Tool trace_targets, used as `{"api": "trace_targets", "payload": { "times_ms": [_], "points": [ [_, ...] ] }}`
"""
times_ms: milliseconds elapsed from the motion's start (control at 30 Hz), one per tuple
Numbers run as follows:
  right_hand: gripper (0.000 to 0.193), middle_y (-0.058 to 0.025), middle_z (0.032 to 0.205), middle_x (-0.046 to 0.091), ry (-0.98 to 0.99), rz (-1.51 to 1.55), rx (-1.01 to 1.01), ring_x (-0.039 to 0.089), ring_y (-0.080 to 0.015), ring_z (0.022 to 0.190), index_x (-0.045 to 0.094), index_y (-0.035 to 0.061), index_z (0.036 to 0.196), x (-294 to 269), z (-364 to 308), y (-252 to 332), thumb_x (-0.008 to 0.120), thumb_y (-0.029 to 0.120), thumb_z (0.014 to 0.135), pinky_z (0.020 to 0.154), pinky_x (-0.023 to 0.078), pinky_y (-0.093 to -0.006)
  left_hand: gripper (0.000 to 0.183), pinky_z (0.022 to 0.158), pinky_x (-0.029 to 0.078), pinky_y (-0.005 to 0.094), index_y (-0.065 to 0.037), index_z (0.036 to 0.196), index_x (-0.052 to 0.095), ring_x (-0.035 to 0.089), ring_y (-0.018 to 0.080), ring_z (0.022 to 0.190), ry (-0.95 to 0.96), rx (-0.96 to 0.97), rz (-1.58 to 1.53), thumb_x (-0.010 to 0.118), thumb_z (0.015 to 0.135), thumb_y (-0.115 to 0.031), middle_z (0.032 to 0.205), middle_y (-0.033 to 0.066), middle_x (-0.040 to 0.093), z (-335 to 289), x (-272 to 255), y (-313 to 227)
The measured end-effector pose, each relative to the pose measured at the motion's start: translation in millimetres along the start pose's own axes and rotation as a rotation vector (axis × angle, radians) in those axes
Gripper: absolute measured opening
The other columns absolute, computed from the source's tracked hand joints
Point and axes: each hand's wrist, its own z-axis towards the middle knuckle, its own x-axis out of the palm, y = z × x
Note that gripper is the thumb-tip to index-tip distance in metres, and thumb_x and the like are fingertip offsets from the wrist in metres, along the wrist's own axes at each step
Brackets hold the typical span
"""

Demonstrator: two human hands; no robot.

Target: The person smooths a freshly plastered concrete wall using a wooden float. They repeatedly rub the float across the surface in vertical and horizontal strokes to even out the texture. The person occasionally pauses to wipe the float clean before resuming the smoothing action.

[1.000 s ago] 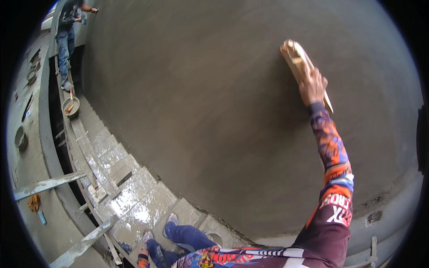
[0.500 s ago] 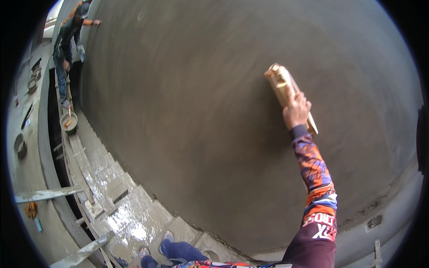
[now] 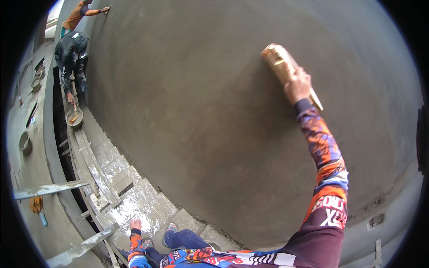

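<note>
My right hand (image 3: 298,85) is closed around the handle of a wooden float (image 3: 281,62), at the end of my outstretched arm. The float lies tilted, upper end to the left, against a broad grey plastered wall (image 3: 192,107). Low in the view, my left hand (image 3: 135,224) hangs over the wet stepped boards and blocks, apart from the wall. It is small here, and its finger posture is unclear.
A person in dark clothes (image 3: 69,51) bends at the far left, one hand on a brush in a bucket (image 3: 75,119). Behind, an orange-sleeved person (image 3: 80,15) reaches to the wall. Planks (image 3: 96,167) run along a dark gap; wooden bars (image 3: 51,189) cross at lower left.
My right hand and the float have moved up the wall. My left hand has come into view. The dark-clothed person has bent down to the brush in the bucket, revealing the orange-sleeved person behind.
</note>
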Motion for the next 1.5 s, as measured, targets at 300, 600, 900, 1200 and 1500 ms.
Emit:
{"api": "trace_targets", "payload": {
  "times_ms": [300,600,900,1200,1500],
  "points": [
    [0.058,-0.0215,0.126,0.054,0.126,0.044,-0.232,0.055,-0.0361,0.114,0.05,0.024,0.141,96.5,-35.5,160.2,0.059,0.015,0.084,0.098,0.042,-0.0543,0.017,0.056,0.053,0.0321,-0.006,0.096,0.064,0.064,0.0166,0.062,0.281,-0.009,0.093,0.068,0.084,-0.018,0.079,0.0054,0.067,-78.4,104.0,-3.8],
    [0.077,-0.0121,0.105,0.055,0.185,-0.039,0.015,0.056,-0.0291,0.099,0.044,0.0325,0.145,4.6,-25.6,51.7,0.067,0.014,0.074,0.084,0.042,-0.0444,0.027,0.066,0.05,0.0479,0.003,0.078,0.066,0.066,0.0408,0.076,-0.448,-0.041,0.875,0.059,0.081,-0.024,0.076,0.0223,0.068,-127.4,-95.0,89.3],
    [0.059,-0.0174,0.133,0.051,0.394,0.163,-0.374,0.051,-0.0341,0.119,0.049,0.0312,0.141,66.0,-142.0,188.3,0.057,0.015,0.085,0.1,0.039,-0.056,0.013,0.054,0.051,0.029,-0.006,0.089,0.062,0.056,0.0118,0.062,-0.028,-0.04,-0.006,0.058,0.089,-0.019,0.073,0.0021,0.06,-122.3,-2.5,32.9],
    [0.083,-0.01,0.111,0.055,0.234,-0.005,0.015,0.057,-0.0285,0.102,0.039,0.0336,0.148,-3.6,-44.0,43.6,0.071,0.015,0.073,0.088,0.043,-0.0439,0.012,0.065,0.046,0.0441,-0.005,0.072,0.053,0.056,0.0354,0.065,-0.475,-0.059,0.732,0.061,0.078,-0.012,0.068,0.0182,0.057,-266.0,-109.7,95.9],
    [0.059,-0.0151,0.117,0.057,0.314,0.056,-0.136,0.056,-0.0312,0.106,0.046,0.0337,0.141,91.7,0.9,228.3,0.056,0.014,0.087,0.093,0.043,-0.052,0.005,0.067,0.05,0.0451,-0.012,0.087,0.062,0.064,0.0336,0.071,-0.252,-0.126,0.815,0.061,0.083,-0.015,0.076,0.011,0.065,-300.5,-89.4,131.8]
  ]
}}
